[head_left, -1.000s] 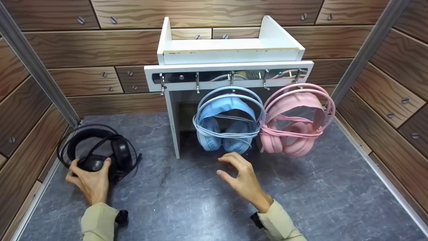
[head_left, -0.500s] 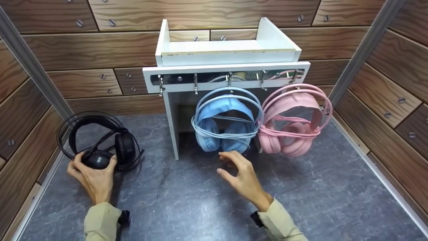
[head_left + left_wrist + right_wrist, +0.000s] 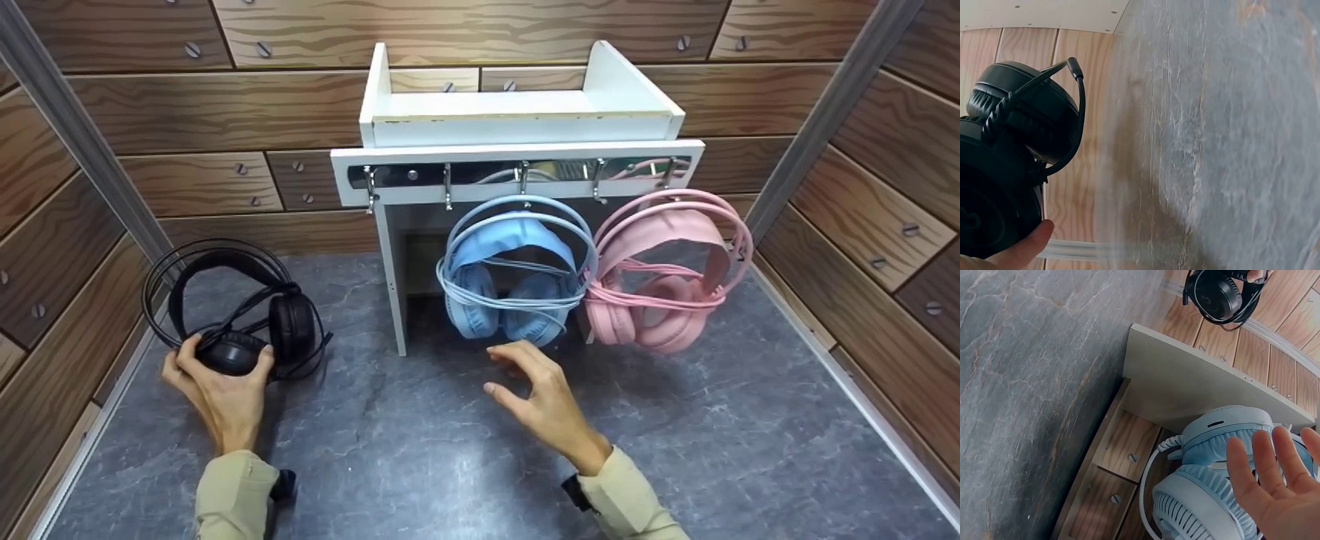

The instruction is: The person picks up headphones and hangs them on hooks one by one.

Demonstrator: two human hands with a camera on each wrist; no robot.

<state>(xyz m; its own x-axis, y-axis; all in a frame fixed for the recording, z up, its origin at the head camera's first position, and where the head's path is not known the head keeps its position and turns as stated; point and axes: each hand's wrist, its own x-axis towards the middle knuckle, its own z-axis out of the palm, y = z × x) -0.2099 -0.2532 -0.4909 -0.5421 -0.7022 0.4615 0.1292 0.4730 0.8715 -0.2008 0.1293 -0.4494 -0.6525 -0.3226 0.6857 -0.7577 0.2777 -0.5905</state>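
Note:
My left hand (image 3: 225,390) grips the near ear cup of the black headphones (image 3: 292,330), thumb on one side and fingers on the other. In the left wrist view the black headphones (image 3: 1002,191) show a thin microphone boom, and they appear raised off the floor. My right hand (image 3: 544,401) holds nothing; its fingers are loosely bent just below the light blue headphones (image 3: 517,232). These hang from a middle hook, their cable wound round them. Beside them hang the pink headphones (image 3: 664,225) at the right end. The right wrist view shows my right hand (image 3: 1275,484) close to the blue ear cups (image 3: 1202,500).
A white shelf unit (image 3: 517,131) stands at the back, with a rail of several metal hooks (image 3: 448,187) along its front. Its side panel (image 3: 391,285) reaches down to the grey marbled floor (image 3: 420,450). Wood-patterned walls (image 3: 217,112) enclose three sides.
The black headphones have risen and moved slightly up and to the right in the head view, carried by my left hand. My right hand and the hanging headphones stay about where they were.

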